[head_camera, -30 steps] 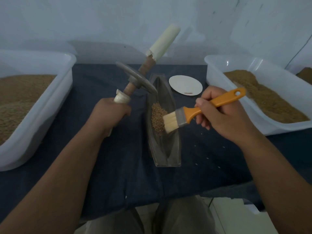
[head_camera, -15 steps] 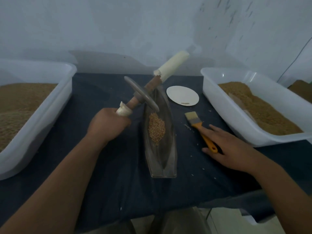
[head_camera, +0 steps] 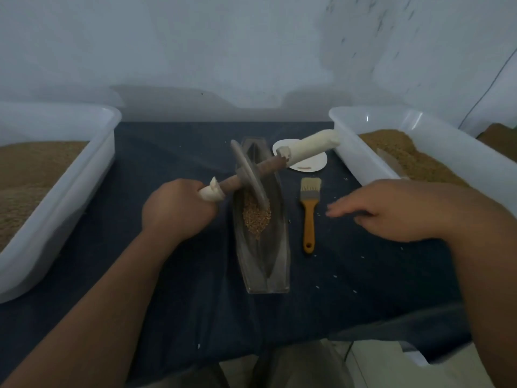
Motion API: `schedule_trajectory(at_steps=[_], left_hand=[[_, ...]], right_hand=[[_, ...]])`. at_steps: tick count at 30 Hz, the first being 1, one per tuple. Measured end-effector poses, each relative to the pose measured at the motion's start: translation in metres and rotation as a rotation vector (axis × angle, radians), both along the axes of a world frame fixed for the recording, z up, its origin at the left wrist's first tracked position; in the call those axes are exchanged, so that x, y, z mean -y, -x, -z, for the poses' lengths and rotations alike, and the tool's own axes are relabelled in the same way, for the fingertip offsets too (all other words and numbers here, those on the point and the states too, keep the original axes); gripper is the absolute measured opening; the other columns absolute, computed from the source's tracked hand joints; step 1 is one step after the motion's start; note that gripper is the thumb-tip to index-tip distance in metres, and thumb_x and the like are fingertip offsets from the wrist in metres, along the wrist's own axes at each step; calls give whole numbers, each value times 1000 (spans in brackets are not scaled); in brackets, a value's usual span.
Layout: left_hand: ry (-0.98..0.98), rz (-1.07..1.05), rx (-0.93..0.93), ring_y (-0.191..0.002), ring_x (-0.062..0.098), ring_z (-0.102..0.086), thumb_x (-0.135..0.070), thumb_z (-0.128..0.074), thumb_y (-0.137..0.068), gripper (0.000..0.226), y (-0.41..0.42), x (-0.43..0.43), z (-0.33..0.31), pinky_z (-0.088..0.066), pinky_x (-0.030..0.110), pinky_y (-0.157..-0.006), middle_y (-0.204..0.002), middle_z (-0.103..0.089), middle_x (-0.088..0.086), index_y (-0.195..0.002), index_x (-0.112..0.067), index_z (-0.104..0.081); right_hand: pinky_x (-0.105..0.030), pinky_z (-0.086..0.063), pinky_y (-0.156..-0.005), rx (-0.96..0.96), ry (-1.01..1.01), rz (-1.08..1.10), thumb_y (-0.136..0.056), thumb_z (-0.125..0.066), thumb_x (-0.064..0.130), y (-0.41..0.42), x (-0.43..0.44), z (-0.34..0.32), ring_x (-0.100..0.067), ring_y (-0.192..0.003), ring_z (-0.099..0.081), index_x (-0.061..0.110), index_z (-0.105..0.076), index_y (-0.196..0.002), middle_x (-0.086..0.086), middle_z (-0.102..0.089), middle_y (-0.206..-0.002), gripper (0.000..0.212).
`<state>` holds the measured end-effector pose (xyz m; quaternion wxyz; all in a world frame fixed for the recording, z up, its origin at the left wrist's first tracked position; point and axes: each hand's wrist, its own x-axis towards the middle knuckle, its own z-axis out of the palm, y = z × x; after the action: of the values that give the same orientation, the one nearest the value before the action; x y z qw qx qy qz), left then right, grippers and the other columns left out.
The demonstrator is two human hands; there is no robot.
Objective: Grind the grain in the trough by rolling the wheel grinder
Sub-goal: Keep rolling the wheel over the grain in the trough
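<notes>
a person's left hand [head_camera: 179, 211], grip closed round the near handle [head_camera: 211, 191], held the wheel grinder [head_camera: 249, 175] on the grain [head_camera: 256, 217] heaped mid-trough [head_camera: 268, 270] on the table [head_camera: 167, 289], rolling apparently about to start once the empty, slack-fingered right hand [head_camera: 400, 211] took the far handle [head_camera: 310, 148].

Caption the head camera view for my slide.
Left hand grips wheel grinder, disc at grain in trough; right hand open near brush.

L hand [head_camera: 176, 211] grips wheel grinder [head_camera: 247, 175], disc on grain [head_camera: 256, 221] in trough [head_camera: 275, 264]; R hand [head_camera: 397, 211] empty.
</notes>
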<state>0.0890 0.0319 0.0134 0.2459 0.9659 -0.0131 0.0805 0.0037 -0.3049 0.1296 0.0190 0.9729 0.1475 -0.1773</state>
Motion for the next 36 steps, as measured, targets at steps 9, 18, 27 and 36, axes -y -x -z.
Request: schedule_trajectory(at_steps=[9,18,27,36], left_hand=[[-233,21,169,-54,12,-54,-50,-58,-82,25,-4,-9,-6,-33,23,-50,-59,-57,-12,-66,-31,-60],[-420,139,168,-58,9,-49,-51,-58,-82,25,-5,-7,-10,-31,27,-54,-66,-55,-12,-69,-29,-55],[-569,267,104,-64,17,-57,-60,-57,-87,37,-45,10,-36,-47,33,-61,-70,-58,-9,-70,-28,-57],[-580,264,32,-61,15,-58,-53,-56,-82,31,-31,9,-37,-50,31,-60,-68,-60,-8,-69,-25,-59]], right_hand=[[-40,-48,-104,482,-86,-68,-86,-78,51,-65,-41,22,-23,-128,-56,36,-49,-151,5,-62,-133,73],[-35,-51,-55,565,-44,-50,-83,-58,62,-55,-17,69,-5,-64,-53,38,-54,-76,13,-53,-76,25],[-30,-38,-50,535,49,218,-98,-55,50,-108,-31,86,-12,-56,-56,30,-57,-70,6,-59,-64,35],[-32,-47,-55,516,10,142,-99,-49,54,-90,-28,79,-11,-58,-56,29,-57,-71,7,-59,-65,38]])
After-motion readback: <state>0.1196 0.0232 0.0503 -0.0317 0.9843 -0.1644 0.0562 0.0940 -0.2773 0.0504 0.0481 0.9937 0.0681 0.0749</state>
